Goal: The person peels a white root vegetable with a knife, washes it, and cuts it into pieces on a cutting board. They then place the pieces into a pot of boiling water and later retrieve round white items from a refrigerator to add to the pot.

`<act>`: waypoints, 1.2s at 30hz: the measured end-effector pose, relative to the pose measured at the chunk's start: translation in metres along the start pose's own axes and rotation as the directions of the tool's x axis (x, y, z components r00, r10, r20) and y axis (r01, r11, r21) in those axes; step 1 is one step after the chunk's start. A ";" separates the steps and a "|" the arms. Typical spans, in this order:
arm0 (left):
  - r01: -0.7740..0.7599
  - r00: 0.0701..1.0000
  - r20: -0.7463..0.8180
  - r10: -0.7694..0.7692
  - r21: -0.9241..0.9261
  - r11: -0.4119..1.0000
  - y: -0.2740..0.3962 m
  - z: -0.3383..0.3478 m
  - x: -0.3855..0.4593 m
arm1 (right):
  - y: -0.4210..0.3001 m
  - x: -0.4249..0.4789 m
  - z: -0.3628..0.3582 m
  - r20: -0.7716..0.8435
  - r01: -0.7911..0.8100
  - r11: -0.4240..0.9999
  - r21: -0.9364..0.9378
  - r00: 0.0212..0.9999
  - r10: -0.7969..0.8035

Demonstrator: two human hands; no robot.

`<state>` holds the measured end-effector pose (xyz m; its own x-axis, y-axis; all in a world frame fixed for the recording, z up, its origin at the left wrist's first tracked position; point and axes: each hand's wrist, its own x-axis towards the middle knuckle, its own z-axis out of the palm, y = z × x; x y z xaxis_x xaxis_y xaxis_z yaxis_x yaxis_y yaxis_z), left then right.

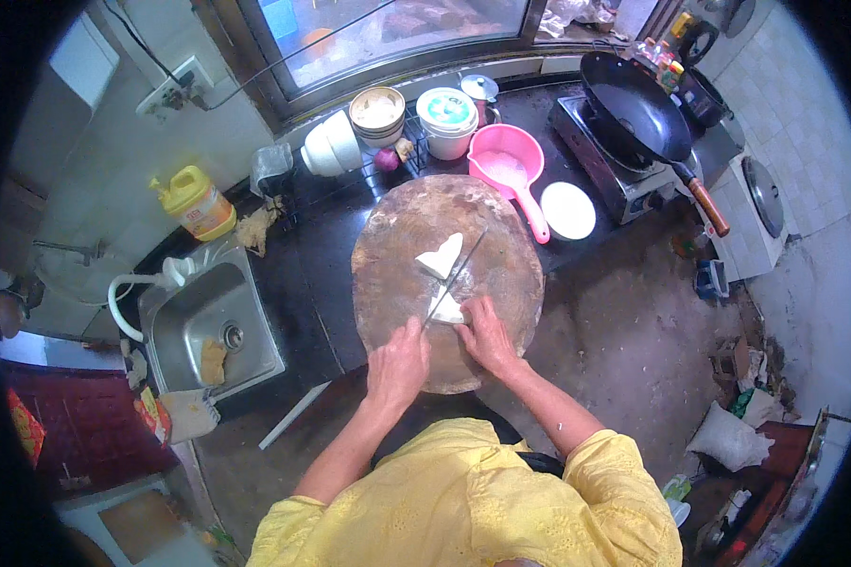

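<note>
My left hand (398, 360) is closed around the handle of a knife (469, 251), whose narrow blade edge points away from me across a round wooden chopping block (390, 283). Under the blade lies a white piece of food (445, 309), perhaps tofu. The fingers of my right hand (488, 333) press on that piece's right side, close to the blade. Another white piece (442, 256), notched at its upper left, rests farther off, left of the blade. The handle is mostly hidden by my left fingers.
Beyond the block stand a pink dipper (528, 202), a white round dish or lid (567, 210), a lidded white tub (447, 131), stacked bowls (333, 145) and a red onion (386, 159). A wok (631, 106) sits on a gas stove (627, 198) at right; a steel sink (184, 312) is left.
</note>
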<state>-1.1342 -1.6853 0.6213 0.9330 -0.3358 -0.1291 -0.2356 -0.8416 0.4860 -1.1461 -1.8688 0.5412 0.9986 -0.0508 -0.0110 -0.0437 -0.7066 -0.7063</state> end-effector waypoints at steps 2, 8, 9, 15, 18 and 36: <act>0.008 0.997 0.081 -0.015 0.092 0.996 -0.018 0.026 0.005 | -0.002 -0.001 0.001 0.018 -0.003 0.999 0.049 1.000 0.002; -0.008 0.996 0.093 0.002 0.064 0.998 -0.002 -0.005 0.012 | 0.018 -0.002 0.009 -0.123 0.104 0.991 0.088 0.988 -0.093; -0.021 0.998 0.060 0.019 0.025 0.999 0.006 -0.009 0.009 | 0.024 -0.003 0.012 -0.145 0.121 0.989 0.080 0.983 -0.108; 0.001 0.991 0.133 -0.007 0.049 0.999 -0.010 0.029 0.006 | 0.031 -0.003 0.022 -0.179 0.064 0.989 0.135 0.983 -0.039; -0.003 0.995 0.100 0.006 -0.024 1.000 -0.002 0.008 0.009 | 0.032 0.001 0.011 -0.162 0.048 0.977 0.209 0.987 -0.013; 0.134 0.988 0.062 -0.140 0.087 0.987 -0.021 0.009 -0.032 | -0.036 0.157 -0.037 0.556 0.445 0.828 -0.343 0.806 -0.203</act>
<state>-1.1612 -1.6604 0.6075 0.9383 -0.2404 -0.2487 -0.1311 -0.9125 0.3874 -0.9884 -1.8773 0.5916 0.8294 0.4947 -0.2594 0.3982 -0.8493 -0.3467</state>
